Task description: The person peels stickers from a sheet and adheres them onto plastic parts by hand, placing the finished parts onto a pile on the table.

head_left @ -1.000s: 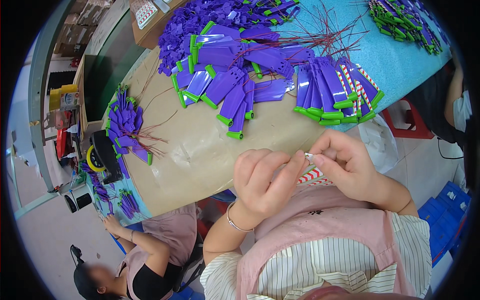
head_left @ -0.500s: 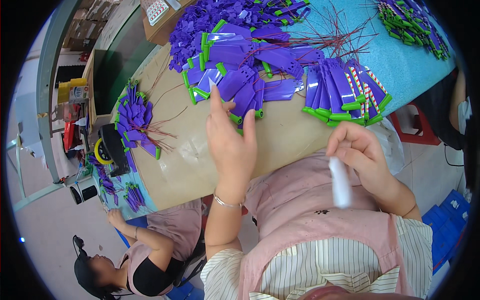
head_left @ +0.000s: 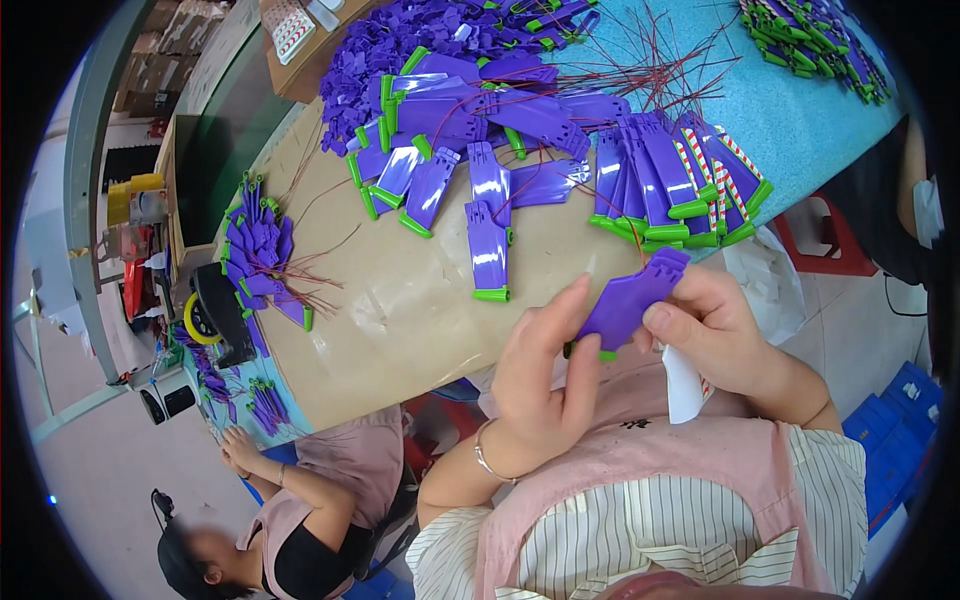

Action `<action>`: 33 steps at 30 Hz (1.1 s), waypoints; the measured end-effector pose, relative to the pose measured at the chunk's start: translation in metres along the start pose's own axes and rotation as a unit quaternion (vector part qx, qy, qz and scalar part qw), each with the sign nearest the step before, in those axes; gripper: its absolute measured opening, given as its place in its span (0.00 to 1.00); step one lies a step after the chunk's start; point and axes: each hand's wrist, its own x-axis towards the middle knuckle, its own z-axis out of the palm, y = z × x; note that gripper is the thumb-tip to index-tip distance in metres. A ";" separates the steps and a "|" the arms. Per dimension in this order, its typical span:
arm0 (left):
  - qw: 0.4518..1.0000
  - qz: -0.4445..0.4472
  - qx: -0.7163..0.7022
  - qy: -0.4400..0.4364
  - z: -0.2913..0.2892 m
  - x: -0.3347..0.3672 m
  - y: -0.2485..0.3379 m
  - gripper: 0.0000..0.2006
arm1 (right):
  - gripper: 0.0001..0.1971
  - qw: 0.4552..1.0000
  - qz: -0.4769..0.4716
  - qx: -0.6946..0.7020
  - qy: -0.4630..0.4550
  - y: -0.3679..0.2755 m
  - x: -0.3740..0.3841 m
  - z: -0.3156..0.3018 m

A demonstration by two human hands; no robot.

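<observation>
Littering tan tabletop [head_left: 400, 310], purple pieces [head_left: 488, 245]; nearby, red stool [head_left: 835, 262].

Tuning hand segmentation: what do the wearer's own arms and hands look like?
Left hand and right hand are ungloved. Thin silver-coloured bracelet on the left side; none visible on the right. Short sleeves, whitish with thin dark stripes.

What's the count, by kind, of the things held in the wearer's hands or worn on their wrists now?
Purple piece with green end: 1
White-backed striped strip: 1
Bracelet: 1
Total: 3
</observation>
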 end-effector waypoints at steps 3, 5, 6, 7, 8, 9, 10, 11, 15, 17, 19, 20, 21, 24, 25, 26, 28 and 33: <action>1.000 0.003 -0.016 0.018 -0.001 0.008 -0.013 0.13 | 0.08 0.999 0.034 -0.029 0.020 0.000 0.000 -0.007; 0.981 -0.080 -0.176 0.028 -0.003 0.012 -0.018 0.08 | 0.08 0.997 0.063 -0.013 0.037 -0.002 0.000 -0.007; 0.945 -0.148 -0.289 0.038 -0.002 0.014 -0.017 0.07 | 0.08 0.997 0.066 -0.011 0.039 -0.004 0.000 -0.006; 0.897 -0.224 -0.380 0.031 -0.005 0.016 -0.011 0.06 | 0.08 0.996 0.081 -0.006 0.044 -0.005 0.000 -0.006; 0.896 -0.228 -0.380 0.029 -0.003 0.017 -0.008 0.06 | 0.08 0.994 0.096 -0.001 0.050 -0.006 -0.001 -0.007; 0.873 -0.250 -0.420 0.013 -0.002 0.019 -0.006 0.06 | 0.08 0.994 0.097 0.001 0.050 -0.005 -0.001 -0.007; 0.846 -0.271 -0.458 -0.003 -0.001 0.020 -0.004 0.06 | 0.08 0.992 0.115 -0.005 0.049 -0.005 -0.001 -0.007; 0.859 -0.257 -0.444 -0.007 0.001 0.018 -0.003 0.06 | 0.08 0.990 0.133 -0.011 0.047 -0.005 -0.002 -0.007; 0.883 -0.224 -0.413 -0.013 0.006 0.018 -0.002 0.07 | 0.08 0.989 0.144 -0.007 0.028 -0.006 -0.003 -0.005; 0.910 -0.179 -0.374 -0.027 0.007 0.017 -0.007 0.07 | 0.08 0.988 0.150 0.008 0.032 -0.009 -0.002 -0.001; 0.912 -0.176 -0.369 -0.021 0.008 0.017 -0.004 0.07 | 0.08 0.987 0.155 0.002 0.033 -0.010 -0.002 -0.001; 0.915 -0.171 -0.365 -0.015 0.008 0.017 -0.003 0.07 | 0.08 0.987 0.159 -0.004 0.033 -0.010 -0.002 -0.001; 0.915 -0.173 -0.365 -0.015 0.008 0.016 -0.003 0.07 | 0.08 0.987 0.160 -0.004 0.034 -0.009 -0.002 -0.001; 0.897 -0.186 -0.401 0.020 0.006 0.015 -0.004 0.07 | 0.08 0.987 0.153 -0.015 0.045 -0.006 -0.002 0.000; 0.901 -0.180 -0.393 0.026 0.005 0.016 -0.003 0.07 | 0.08 0.987 0.158 -0.015 0.040 -0.007 -0.002 0.000; 0.906 -0.174 -0.385 0.032 0.004 0.016 -0.003 0.07 | 0.08 0.986 0.162 -0.016 0.036 -0.007 -0.002 0.000; 0.911 -0.171 -0.375 0.021 0.004 0.015 -0.004 0.07 | 0.09 0.986 0.160 -0.011 0.041 -0.007 -0.001 0.000; 0.921 -0.162 -0.353 0.007 0.004 0.013 -0.004 0.07 | 0.10 0.986 0.156 -0.002 0.050 -0.007 0.000 0.000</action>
